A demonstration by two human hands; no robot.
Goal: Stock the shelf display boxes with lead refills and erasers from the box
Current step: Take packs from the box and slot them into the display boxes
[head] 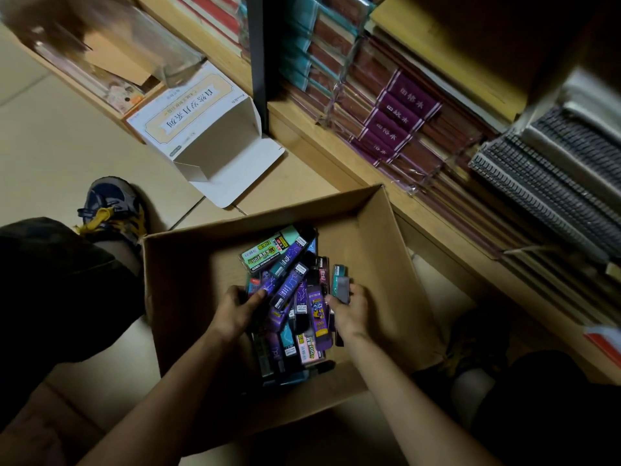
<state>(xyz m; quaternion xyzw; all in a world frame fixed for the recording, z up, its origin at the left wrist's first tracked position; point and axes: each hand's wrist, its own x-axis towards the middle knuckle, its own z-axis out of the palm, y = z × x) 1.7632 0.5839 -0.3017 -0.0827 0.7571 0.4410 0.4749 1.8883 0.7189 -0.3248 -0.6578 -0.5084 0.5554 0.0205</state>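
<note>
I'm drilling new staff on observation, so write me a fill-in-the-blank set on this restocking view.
1. The left hand and right hand both grip packs inside the brown ___ box.
2. The white carton on the floor lies open and ___.
3. The shoe has ___ laces.
Missing words: cardboard; empty; yellow.

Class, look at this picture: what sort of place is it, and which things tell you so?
Probably a stationery shop: stacks of wrapped notebooks, spiral-bound pads, and a cardboard box of packaged lead refills.
</note>
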